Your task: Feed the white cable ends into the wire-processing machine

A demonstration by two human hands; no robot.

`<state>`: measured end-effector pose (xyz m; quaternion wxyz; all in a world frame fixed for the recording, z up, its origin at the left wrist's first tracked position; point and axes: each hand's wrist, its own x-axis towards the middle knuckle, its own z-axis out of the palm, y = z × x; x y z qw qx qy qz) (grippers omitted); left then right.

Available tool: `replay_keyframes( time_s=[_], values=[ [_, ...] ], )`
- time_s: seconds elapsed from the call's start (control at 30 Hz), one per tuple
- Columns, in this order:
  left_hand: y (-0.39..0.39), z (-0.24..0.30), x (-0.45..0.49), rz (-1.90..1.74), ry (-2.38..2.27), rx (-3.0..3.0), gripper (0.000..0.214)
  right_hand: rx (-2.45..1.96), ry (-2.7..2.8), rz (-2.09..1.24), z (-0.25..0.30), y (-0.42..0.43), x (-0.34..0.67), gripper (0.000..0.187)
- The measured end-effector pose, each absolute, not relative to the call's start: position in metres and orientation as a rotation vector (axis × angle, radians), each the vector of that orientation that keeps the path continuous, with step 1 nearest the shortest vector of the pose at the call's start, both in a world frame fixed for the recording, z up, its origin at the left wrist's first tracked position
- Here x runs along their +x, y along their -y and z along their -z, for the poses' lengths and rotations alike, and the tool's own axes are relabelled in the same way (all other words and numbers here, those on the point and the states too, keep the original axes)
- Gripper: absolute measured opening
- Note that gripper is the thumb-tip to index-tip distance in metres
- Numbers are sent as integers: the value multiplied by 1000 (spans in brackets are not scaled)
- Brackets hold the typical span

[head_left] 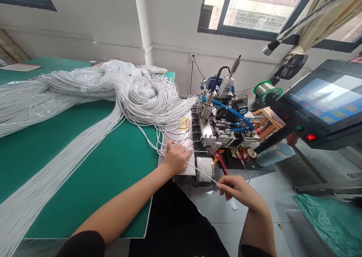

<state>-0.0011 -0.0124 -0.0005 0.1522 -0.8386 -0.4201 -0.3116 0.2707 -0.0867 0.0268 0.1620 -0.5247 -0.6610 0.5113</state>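
Observation:
My right hand (233,189) pinches the end of a thin white cable (202,172) between thumb and fingers, in front of the machine. The cable runs taut up to my left hand (175,158), which is closed over it, with the palm side hidden. That hand rests on a white plate (188,169) at the machine's edge. More white cables (158,102) spread from a large coiled bundle across the plate into a row of black slots (196,130) on the machine (215,117). Below the right hand hangs a small white tag (233,204).
A green table (93,177) carries long cable bundles and plastic bags. Beside the slots sits a white-labelled roll (205,169). Red-handled pliers (221,162) and red scissors (241,153) lie under the machine. A wire spool (267,90) and a screen (325,98) stand right.

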Motion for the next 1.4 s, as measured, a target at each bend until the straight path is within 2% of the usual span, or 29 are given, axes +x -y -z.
replay_keyframes(
  time_s=[0.27, 0.4, 0.53, 0.67, 0.77, 0.9, 1.0, 1.17, 1.4],
  values=[
    [12, 2, 0, 886, 1261, -2407, 19, -1522, 1533, -1035, -19, 71, 271, 33],
    [12, 1, 0, 831, 1344, -2421, 25, -1471, 1284, -912, -5, 62, 261, 33],
    [13, -3, 0, 833, 1403, -2395, 34, -1380, 1128, -917, 1, 58, 248, 31],
    [12, -4, -2, 897, 1075, -2487, 32, -1289, 1055, -928, 2, 54, 235, 30],
    [10, -3, -3, 885, 812, -2548, 22, -1230, 1025, -907, 1, 49, 228, 29],
    [9, -1, -2, 939, 680, -2503, 21, -1178, 991, -931, -1, 44, 221, 29],
    [9, 1, 0, 922, 748, -2474, 18, -1145, 964, -970, -3, 41, 217, 30],
    [8, 2, 1, 868, 939, -2496, 25, -1137, 983, -994, 0, 39, 211, 29],
    [7, 3, 2, 846, 1096, -2478, 21, -1230, 1100, -1064, -1, 32, 217, 32]
  ],
)
